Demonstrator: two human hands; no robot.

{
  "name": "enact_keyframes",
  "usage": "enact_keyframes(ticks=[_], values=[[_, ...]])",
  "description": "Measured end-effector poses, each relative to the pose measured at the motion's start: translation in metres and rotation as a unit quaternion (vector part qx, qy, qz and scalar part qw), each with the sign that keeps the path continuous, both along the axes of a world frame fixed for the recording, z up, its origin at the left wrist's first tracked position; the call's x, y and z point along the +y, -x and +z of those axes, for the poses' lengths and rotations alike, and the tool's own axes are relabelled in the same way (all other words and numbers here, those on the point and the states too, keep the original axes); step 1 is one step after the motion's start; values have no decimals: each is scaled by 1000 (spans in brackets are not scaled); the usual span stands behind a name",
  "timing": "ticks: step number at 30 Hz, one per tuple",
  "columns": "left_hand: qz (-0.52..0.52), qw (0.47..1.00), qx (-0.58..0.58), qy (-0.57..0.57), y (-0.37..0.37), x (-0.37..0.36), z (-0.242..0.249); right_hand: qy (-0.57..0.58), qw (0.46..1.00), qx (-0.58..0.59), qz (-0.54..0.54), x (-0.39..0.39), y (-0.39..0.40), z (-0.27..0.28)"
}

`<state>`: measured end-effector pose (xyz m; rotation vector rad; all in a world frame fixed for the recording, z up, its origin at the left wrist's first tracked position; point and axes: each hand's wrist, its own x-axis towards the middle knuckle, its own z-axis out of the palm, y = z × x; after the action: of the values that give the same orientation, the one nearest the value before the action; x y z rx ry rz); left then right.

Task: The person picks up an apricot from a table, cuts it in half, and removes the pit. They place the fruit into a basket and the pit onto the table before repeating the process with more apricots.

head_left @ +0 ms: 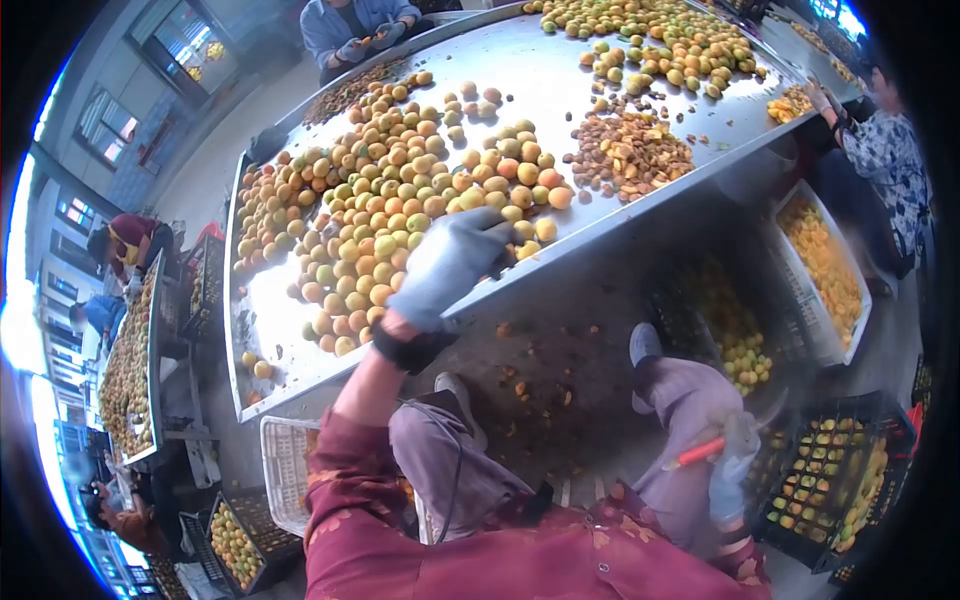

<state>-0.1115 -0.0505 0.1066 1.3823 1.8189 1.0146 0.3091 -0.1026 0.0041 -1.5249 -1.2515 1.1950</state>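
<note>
My left hand (pixel 450 262), in a grey glove, reaches onto the steel table (pixel 560 75) at the near edge of a big heap of yellow-orange apricots (pixel 400 190). Its fingers curl over fruit at the heap's edge; whether they grip one I cannot tell. My right hand (pixel 732 455), also gloved, hangs low beside my knee and holds a small knife with an orange-red handle (pixel 698 452). A pile of brown apricot pits (pixel 628 148) lies to the right of the heap.
A second apricot heap (pixel 665 40) lies at the table's far end. A white tray of halved fruit (pixel 825 265) and black crates of apricots (pixel 835 480) stand at my right. Other people work across the table (pixel 355 30), at right (pixel 885 150) and at left (pixel 125 245).
</note>
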Motion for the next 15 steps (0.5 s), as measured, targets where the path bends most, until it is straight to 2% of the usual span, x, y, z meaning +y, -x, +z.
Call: enact_keyframes(ticks=[1,2,3,5,7,8,9,11,13,15], values=[[-47,994,82,-58,14,-16,5,-1,1000,-1,5,0,3,-2],[33,997,67,4,26,-27,8,-22,1000,-1,-6,-1,6,-7],[55,995,65,54,40,-39,18,-43,999,-1,-16,-1,8,-10],[4,996,85,9,88,-63,4,-57,998,-33,-5,1,14,-7],[33,992,121,-25,127,-80,-8,-72,995,-66,4,2,21,-3],[17,987,154,-31,142,-90,-9,-55,997,-57,-26,2,25,-3],[82,989,119,42,157,-98,-12,-39,996,-49,-56,3,29,-2],[148,986,44,62,179,-107,-17,-50,995,-77,-44,5,31,-2],[160,984,46,64,208,-115,-29,-59,992,-105,-33,8,34,-4],[173,982,47,68,232,-118,-40,-19,992,-87,-88,12,40,-8]])
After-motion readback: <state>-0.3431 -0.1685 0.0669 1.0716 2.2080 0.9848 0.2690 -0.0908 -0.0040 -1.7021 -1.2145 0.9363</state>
